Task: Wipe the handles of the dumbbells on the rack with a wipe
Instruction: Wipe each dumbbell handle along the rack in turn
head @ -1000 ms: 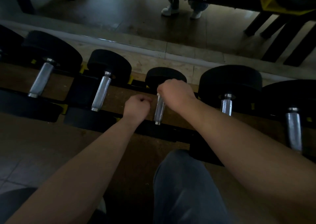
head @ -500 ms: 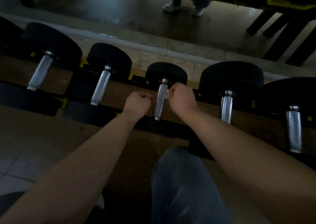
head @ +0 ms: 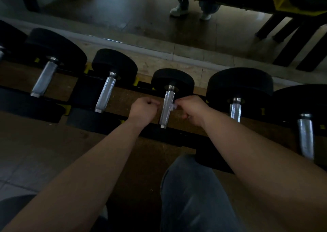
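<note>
Several black dumbbells with silver knurled handles lie side by side on a low black rack. The small middle dumbbell's handle runs between my two hands. My right hand pinches a small white wipe against the handle's right side. My left hand is curled into a fist just left of the same handle; nothing shows in it. Other handles lie to the left and right.
Another dumbbell handle lies far left and one far right. My knee in grey trousers is below the rack. A person's white shoes show at the top, beside dark frame legs.
My right hand came off the top of the middle handle and moved to its right side, showing the wipe. The left hand stayed in a fist beside the handle.
</note>
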